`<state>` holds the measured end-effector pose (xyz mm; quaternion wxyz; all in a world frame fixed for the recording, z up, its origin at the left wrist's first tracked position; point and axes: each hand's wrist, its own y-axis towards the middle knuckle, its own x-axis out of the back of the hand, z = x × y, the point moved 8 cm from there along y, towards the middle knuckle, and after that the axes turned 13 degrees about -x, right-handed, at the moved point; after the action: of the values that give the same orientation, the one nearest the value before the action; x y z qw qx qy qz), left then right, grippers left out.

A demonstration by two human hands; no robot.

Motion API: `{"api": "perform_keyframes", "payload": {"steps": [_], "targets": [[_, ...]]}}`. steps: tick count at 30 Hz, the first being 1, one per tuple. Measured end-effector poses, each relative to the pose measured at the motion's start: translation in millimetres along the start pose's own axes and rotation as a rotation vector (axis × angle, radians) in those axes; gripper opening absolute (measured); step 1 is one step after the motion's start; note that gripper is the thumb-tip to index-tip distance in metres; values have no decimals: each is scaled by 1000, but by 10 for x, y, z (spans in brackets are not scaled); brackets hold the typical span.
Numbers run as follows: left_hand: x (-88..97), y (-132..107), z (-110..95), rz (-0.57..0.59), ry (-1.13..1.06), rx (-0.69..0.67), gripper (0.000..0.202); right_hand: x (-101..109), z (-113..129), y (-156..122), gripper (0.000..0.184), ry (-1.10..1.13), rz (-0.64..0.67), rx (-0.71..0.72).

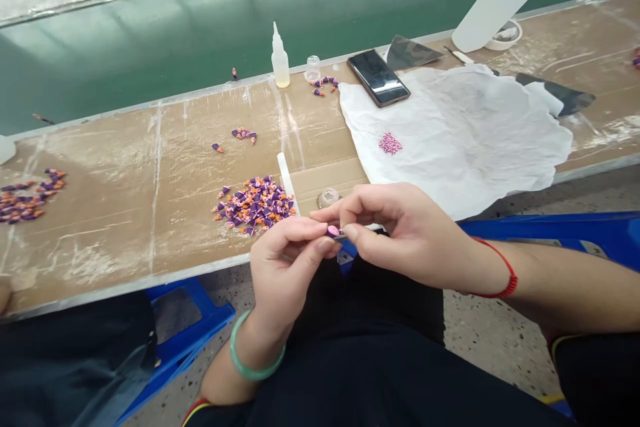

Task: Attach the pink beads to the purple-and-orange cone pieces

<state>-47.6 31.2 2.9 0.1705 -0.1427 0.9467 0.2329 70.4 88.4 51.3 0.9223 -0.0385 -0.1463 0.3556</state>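
Between the thumb and fingers of my left hand (287, 260) is a small purple piece with a pink face (333, 231), held just past the table's front edge. My right hand (395, 230) is pinched close beside it, the fingertips almost touching the piece. What those right fingertips hold is too small to make out. A heap of small purple, orange and pink figures (257, 203) lies on the table near my left hand. Just beyond my fingers sits a small round clear dish (329, 198). Tiny pink bits (390, 143) are gathered on a white sheet (465, 127).
A dropper bottle (281, 60), a clear cap (313, 68) and a phone (379, 77) are at the back of the cardboard-covered table (190, 180). A white strip (287, 181) lies by the heap. More figures (33, 200) lie at left. A tape roll (505, 35) is at right.
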Motion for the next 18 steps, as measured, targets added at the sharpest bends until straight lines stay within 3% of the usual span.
{"api": "perform_keyframes", "payload": {"steps": [18], "targets": [[5,-21,-54,-69,160,-27,3,-19,206,-68,18,-316,-98,265]]}}
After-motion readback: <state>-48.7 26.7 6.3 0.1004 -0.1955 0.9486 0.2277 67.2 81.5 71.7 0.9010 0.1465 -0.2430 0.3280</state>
